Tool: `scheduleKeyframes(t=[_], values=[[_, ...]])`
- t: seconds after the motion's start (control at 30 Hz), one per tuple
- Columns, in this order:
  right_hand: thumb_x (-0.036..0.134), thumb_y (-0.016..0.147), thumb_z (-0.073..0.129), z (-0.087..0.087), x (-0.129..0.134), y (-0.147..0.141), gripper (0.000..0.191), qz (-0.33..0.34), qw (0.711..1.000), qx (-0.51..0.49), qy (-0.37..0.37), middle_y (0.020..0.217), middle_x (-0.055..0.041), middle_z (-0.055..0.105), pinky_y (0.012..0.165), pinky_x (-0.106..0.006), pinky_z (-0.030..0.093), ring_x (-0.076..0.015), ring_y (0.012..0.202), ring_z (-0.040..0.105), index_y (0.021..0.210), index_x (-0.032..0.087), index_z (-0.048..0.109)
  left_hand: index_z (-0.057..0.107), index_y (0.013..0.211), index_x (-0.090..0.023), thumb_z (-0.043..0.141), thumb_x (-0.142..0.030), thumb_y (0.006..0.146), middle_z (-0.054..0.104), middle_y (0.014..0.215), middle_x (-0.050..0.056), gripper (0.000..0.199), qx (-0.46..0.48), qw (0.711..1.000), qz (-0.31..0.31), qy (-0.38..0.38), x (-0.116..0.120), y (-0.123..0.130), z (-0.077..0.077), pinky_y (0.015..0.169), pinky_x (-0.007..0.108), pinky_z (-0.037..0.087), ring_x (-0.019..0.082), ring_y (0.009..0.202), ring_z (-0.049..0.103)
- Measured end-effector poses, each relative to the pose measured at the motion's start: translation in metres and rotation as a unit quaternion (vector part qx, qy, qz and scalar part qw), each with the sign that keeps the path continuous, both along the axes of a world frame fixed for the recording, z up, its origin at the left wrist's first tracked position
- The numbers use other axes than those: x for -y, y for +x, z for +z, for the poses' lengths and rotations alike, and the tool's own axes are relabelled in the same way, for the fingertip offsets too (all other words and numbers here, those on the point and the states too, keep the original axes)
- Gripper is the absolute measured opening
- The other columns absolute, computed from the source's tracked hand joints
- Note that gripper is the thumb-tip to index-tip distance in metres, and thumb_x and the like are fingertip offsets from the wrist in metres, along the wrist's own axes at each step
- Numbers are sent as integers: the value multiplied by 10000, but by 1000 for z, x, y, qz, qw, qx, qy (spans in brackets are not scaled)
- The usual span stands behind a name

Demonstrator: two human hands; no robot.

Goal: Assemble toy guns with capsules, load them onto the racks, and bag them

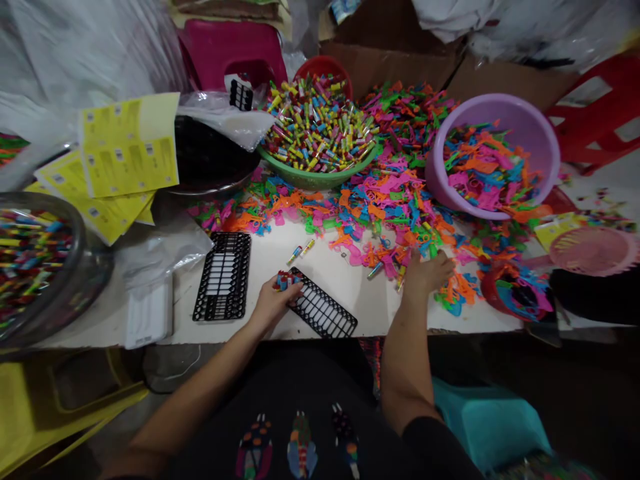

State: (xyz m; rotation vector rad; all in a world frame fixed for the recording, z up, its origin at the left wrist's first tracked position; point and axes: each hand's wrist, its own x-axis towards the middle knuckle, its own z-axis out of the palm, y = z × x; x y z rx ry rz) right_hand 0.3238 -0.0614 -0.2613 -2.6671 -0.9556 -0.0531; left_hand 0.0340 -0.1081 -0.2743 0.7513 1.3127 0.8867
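My left hand [273, 303] is closed around one end of a black plastic grid rack [325, 308], which lies slanted near the table's front edge. Several small coloured tubes [286, 280] stand bunched at that end, beside my thumb. My right hand [429, 275] reaches into the loose pile of small coloured plastic toy guns [380, 200], its fingers apart; a green piece shows between them. Two loose tubes with coloured wrappers [301, 251] lie just beyond the rack. A second pile of black grid racks [223, 277] rests left of my left hand.
A green basin [320, 179] heaped with tubes stands at the back. The purple tub [435, 160] at right holds more toy guns. Yellow printed sheets [127, 150], a clear tub [75, 267] of tubes and a white box [146, 313] are at left. A pink sieve [595, 250] lies far right.
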Motion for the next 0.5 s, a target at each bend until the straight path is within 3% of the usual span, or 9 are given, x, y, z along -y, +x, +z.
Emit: scheduleKeyframes(t=[0.13,0.23,0.3,0.4,0.5], values=[[478,767,436,-18,-3,-36,515,186,982,-1,-30,1245,-172,418,942,-520,222,-331,1195,289,1118,113,531,526,754,-139,714,-351,522,562,610,-26,367,23,999,23,-9,-1,3,-2,427,194,401,117,549,565],[536,681,537,-32,1,-63,595,326,941,-16,-85,1354,-118,304,970,-545,131,-355,1254,159,1157,179,516,506,775,-145,707,-334,537,547,601,-35,365,38,999,14,-1,0,7,-4,404,193,402,110,519,552],[506,706,533,-36,7,-76,542,391,915,-21,-99,1376,-78,278,974,-529,129,-340,1264,146,1180,246,499,499,765,-142,702,-323,546,547,602,-32,349,38,999,13,4,0,7,-5,409,193,412,109,521,553],[481,779,445,-32,16,-91,469,379,922,-15,-75,1305,-98,363,958,-457,208,-300,1205,269,1176,237,507,503,772,-137,694,-313,556,553,620,-27,338,30,999,22,7,1,4,-9,426,194,428,110,539,559],[569,746,426,-26,18,-105,623,312,946,-18,-87,1117,-158,475,887,-399,303,-289,1065,410,1187,133,488,508,796,-138,685,-310,568,548,610,-34,336,22,999,23,20,3,3,-12,431,192,430,101,526,547]])
